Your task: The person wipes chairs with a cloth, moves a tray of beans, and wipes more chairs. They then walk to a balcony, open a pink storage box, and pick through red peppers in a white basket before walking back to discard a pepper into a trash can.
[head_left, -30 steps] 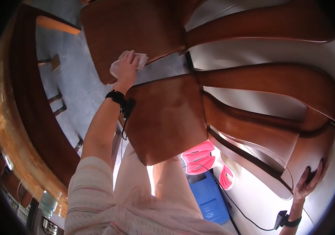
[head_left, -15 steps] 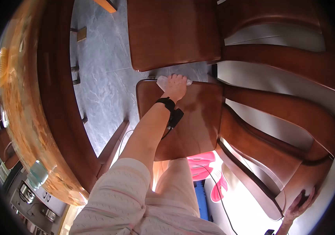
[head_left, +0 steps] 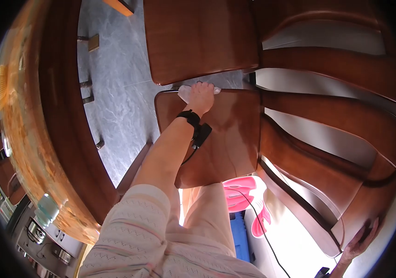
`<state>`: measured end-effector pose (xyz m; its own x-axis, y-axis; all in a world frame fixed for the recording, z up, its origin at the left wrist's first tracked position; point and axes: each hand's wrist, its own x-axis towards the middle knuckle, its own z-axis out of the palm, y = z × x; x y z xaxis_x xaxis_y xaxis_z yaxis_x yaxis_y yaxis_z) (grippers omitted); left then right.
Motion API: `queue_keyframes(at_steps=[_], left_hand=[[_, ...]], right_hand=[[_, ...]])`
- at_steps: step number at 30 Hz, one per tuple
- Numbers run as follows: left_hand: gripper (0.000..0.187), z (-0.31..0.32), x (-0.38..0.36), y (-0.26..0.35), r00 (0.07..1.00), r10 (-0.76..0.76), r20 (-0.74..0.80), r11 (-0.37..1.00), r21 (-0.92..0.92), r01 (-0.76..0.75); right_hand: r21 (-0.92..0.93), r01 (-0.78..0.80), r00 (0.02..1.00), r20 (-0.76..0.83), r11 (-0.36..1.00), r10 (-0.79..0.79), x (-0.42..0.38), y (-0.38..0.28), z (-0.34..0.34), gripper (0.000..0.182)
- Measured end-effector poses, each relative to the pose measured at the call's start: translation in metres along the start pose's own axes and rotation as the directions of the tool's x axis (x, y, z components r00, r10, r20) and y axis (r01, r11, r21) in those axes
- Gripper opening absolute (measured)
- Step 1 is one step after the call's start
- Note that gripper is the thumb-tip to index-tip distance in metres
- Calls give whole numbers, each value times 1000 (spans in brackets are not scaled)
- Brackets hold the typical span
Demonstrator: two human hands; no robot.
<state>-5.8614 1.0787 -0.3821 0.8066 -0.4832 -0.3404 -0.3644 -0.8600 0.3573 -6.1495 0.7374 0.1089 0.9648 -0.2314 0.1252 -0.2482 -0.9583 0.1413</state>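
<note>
Room: grey marbled stone floor (head_left: 114, 92), long polished brown wooden table (head_left: 45, 116) well left of left hand. Row of glossy reddish-brown wooden chairs; near chair seat (head_left: 225, 134) under left hand, second chair seat (head_left: 198, 37) just beyond it. Right hand (head_left: 362, 241) grips near chair's curved wooden backrest (head_left: 346, 185) at its top edge. Left hand (head_left: 201, 96) pressed flat, pinning crumpled white wiping cloth (head_left: 185, 91) at seat's far edge. Advice: keep palm flat, pressure even, cloth fully beneath fingers, backrest held firm.
</note>
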Motion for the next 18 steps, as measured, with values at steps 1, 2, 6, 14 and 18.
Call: queue_keyframes(at_steps=[1, 2, 6, 14, 18], left_hand=[[24, -2, 0, -1, 1000, 2, -1, 1000, -9, -2], [24, 1, 0, -3, 1000, 6, 0, 1000, -8, -6], [16, 6, -1, -5, 991, 39, -127, 999, 13, -38], [22, -26, -28, -4, 971, 166, -170, 960, -198, -199], [44, -69, 5, -49, 784, 67, -617, 945, -213, -249]], right_hand=[[-39, 19, 1000, -2, 999, -19, 2, -1, -1, 41], [-78, 38, 999, -4, 996, -39, 3, -2, -1, 41], [-137, 66, 998, 3, 988, -66, 6, -7, -4, 41], [-119, 59, 998, -29, 991, -63, 13, -19, -4, 40], [-99, 50, 998, -29, 994, -53, 13, -22, -2, 39]])
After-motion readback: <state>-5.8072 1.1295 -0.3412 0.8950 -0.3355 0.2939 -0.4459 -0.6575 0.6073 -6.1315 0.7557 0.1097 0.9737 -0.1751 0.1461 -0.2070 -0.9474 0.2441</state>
